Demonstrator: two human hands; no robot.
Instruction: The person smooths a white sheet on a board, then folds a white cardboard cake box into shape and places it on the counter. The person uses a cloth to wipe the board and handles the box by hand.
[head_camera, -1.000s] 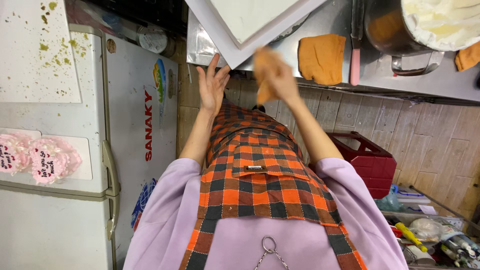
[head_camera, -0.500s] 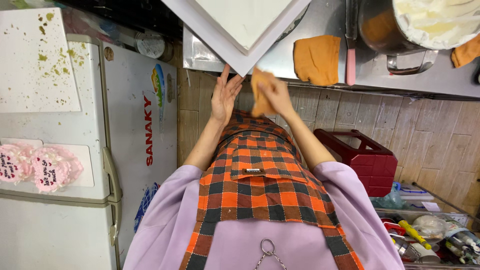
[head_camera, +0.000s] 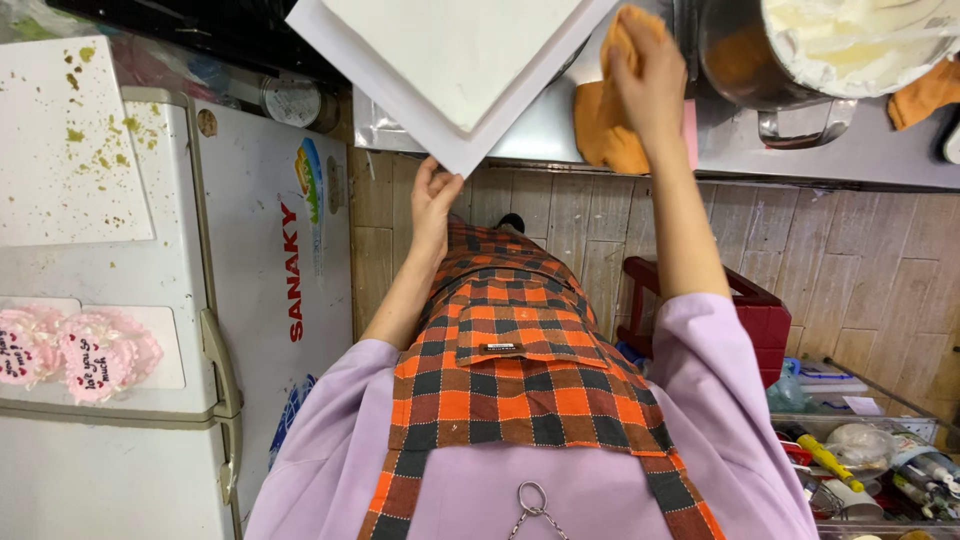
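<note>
**Board steadied, cloth in hand at counter edge**

Left hand (head_camera: 432, 200): fingers curled narrow under the corner of the white square board (head_camera: 450, 60), which overhangs the steel counter (head_camera: 800, 160). Right hand (head_camera: 648, 75): fingers closed on an orange cloth (head_camera: 605, 130), raised by the board's right edge.

Judgement: keep the left hand supporting the overhanging corner so the board stays level; keep the cloth to the edges, off the white top.

Count: boards 1; orange cloths 2, the second (head_camera: 928, 92) lying far right; pot (head_camera: 800, 50) 1; white chest freezer (head_camera: 160, 330) 1.
</note>
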